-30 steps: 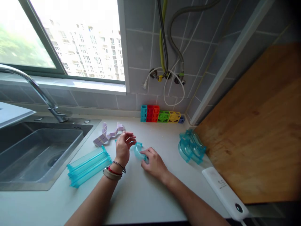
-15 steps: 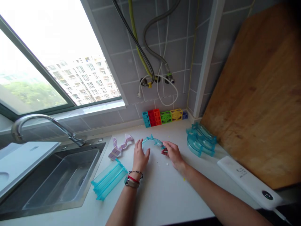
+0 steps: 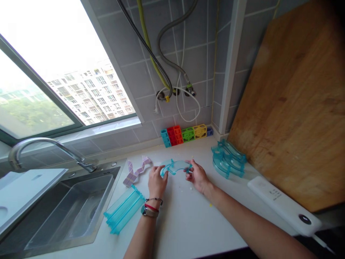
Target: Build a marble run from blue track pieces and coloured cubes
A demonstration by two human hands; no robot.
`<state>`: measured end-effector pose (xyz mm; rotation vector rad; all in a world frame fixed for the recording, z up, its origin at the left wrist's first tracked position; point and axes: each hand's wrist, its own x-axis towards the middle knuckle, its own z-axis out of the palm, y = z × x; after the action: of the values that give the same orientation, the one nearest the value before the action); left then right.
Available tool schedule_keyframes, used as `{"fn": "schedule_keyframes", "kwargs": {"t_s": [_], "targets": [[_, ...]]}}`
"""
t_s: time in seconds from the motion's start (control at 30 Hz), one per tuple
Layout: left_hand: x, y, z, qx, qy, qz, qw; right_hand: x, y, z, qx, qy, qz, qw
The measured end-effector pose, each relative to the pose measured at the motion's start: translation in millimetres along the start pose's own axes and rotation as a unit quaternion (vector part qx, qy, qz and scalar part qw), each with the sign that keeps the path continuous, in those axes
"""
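Between my hands is an arched, see-through turquoise track piece (image 3: 179, 165), seemingly two curved sections joined, raised a little over the white counter. My left hand (image 3: 157, 182) has its thumb and fingers closed on the left end. At the other end, my right hand (image 3: 198, 177) pinches the tip of the curve. Beside my left wrist lie straight turquoise track pieces (image 3: 125, 208), set side by side. A pale purple folding snake puzzle (image 3: 136, 173) is bent in a zigzag beyond them. More curved turquoise track pieces (image 3: 228, 160) are stacked to the right.
Coloured plastic blocks (image 3: 185, 135) line the back wall. On the left is a sink (image 3: 98, 212) with a faucet (image 3: 51, 140) and a white board (image 3: 29, 190). A white power strip (image 3: 283, 205) and a leaning wooden board (image 3: 291, 108) occupy the right. Hoses hang above.
My left hand has closed from open fingers onto the left end of the curved track piece. The piece has turned so its broad face shows. The view has shifted slightly.
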<state>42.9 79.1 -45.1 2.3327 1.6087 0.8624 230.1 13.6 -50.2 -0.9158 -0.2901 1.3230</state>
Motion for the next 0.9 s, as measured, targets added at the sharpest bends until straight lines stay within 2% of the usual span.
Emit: {"fn": "schedule_keyframes", "kwargs": {"t_s": [0.07, 0.17, 0.27, 0.37, 0.47, 0.63, 0.73, 0.8, 0.9], "targets": [[0.3, -2.1, 2.8, 0.022, 0.016, 0.015, 1.0, -1.1, -2.0, 0.2, 0.02, -0.003, 0.013, 1.0], [0.5, -6.1, 8.4, 0.022, -0.016, 0.026, 0.999, -2.5, -2.0, 0.7, 0.008, -0.021, 0.011, 1.0], [0.5, -8.3, 10.4, 0.02, -0.04, 0.032, 0.998, -0.9, 0.4, -0.1, -0.1, -0.028, -0.034, 0.994], [0.0, -6.9, 7.9, 0.011, -0.048, 0.031, 0.998, 2.9, 2.1, -2.7, -0.215, -0.028, -0.08, 0.973], [-1.1, -4.0, 4.8, 0.006, -0.056, 0.03, 0.998, 6.1, 2.1, -5.4, -0.278, -0.046, -0.106, 0.954], [-1.2, -3.7, 3.0, -0.006, -0.071, 0.031, 0.997, 4.6, 0.0, -7.6, -0.384, -0.064, -0.166, 0.906], [-1.2, -2.8, 3.7, -0.073, -0.061, 0.029, 0.995, -2.0, -1.4, -6.9, -0.429, -0.074, -0.192, 0.88], [-2.0, 0.5, 5.3, -0.131, -0.053, 0.024, 0.99, -8.6, -2.2, -5.7, -0.485, -0.1, -0.222, 0.84], [-3.9, 9.2, 8.3, -0.216, -0.038, -0.014, 0.975, -18.3, -3.0, -2.9, -0.563, -0.154, -0.283, 0.761]]}}
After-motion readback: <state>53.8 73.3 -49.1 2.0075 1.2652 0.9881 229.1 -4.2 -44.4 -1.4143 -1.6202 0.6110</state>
